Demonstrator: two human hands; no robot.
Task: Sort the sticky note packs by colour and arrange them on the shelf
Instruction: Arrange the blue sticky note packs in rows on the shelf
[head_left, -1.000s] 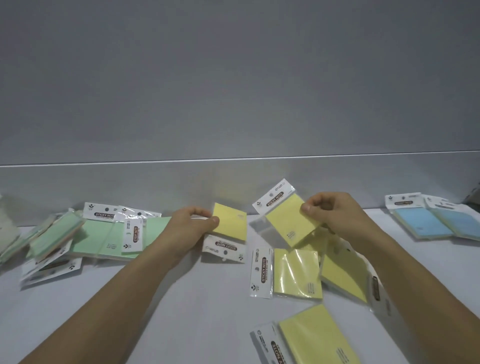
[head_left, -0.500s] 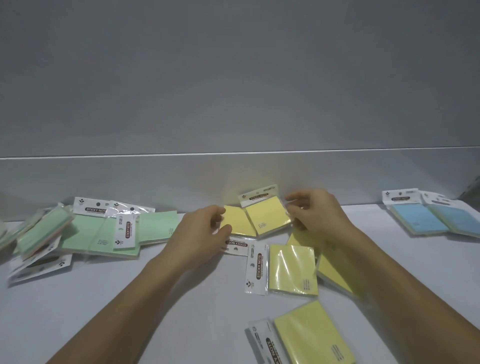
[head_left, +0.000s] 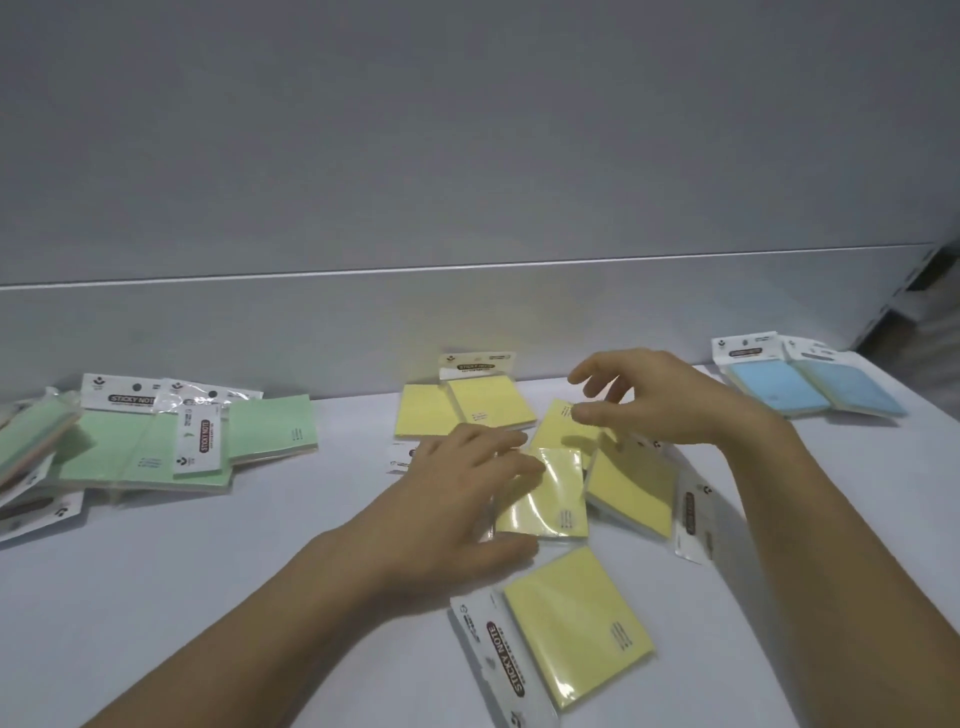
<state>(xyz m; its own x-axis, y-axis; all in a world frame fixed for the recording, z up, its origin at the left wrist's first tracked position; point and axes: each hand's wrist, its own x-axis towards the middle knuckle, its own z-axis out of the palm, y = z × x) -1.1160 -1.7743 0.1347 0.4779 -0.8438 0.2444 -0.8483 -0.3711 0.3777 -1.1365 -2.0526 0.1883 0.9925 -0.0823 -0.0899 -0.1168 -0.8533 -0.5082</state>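
Judging by the white surface (head_left: 208, 597), the colours were mostly split already: green pile (head_left: 150, 457) at left, loose yellow packs (head_left: 634, 483) in the middle, blue packs (head_left: 810, 389) far right. I'd slide each stray yellow up beside the two neat ones (head_left: 488, 410) at the back wall, headers all facing one way. Both hands were empty: the left hand (head_left: 457, 493) spread flat over a glossy yellow pack (head_left: 556, 499), the right hand (head_left: 665, 400) hovering just behind it, loosely curled. The packs were thin cellophane-wrapped squares with white header cards, so probably slippery.

A grey wall (head_left: 467, 130) carries a thin pale horizontal line (head_left: 311, 274).
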